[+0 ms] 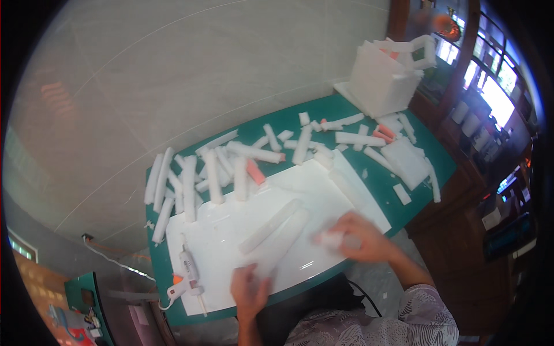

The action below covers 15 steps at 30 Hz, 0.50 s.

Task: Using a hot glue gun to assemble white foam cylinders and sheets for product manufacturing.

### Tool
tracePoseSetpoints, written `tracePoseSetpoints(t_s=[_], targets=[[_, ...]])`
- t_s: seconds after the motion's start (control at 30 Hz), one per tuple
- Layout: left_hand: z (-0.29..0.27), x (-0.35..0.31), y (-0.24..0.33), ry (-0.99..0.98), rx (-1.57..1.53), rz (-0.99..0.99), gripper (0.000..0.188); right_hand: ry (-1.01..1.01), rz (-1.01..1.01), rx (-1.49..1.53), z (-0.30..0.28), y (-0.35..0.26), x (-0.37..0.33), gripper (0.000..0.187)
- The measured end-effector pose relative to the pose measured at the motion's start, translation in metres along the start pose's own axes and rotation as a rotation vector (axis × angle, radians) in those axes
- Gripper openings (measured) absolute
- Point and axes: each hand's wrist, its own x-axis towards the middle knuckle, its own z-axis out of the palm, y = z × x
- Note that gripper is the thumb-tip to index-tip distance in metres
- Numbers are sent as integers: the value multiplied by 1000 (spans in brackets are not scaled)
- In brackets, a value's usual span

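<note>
Above the white board [219, 277], my left hand [249, 290] is closed round the lower end of a white foam strip [288, 232], which slants up and to the right. Just left of it, another white foam strip [268, 228] lies on the board at much the same slant. My right hand [366, 237], over the board's right side, pinches a small whitish piece [332, 239]. Motion smears that piece, so its exact shape is unclear. A hot glue gun [187, 282] with a white and orange body rests on the board's left edge.
Many white foam strips [214, 179] and a pink foam piece [255, 172] lie along the back of the green table [323, 106]. A square foam slab [407, 161] is at the right. A white foam box [384, 81] stands at the far right corner, against the wall [231, 69].
</note>
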Motion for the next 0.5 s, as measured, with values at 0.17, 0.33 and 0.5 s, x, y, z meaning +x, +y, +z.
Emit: tracePoseSetpoints(t_s=[0.17,0.33,0.5], targets=[[10,-11,-1,-331,-176,92,11,-275,-127,144,66,-22,13,36],[1,-18,6,-269,-261,-185,9,-243,-158,114,85,-19,21,35],[2,-14,5,-335,-307,-130,9,-254,-143,127,85,-23,20,35]])
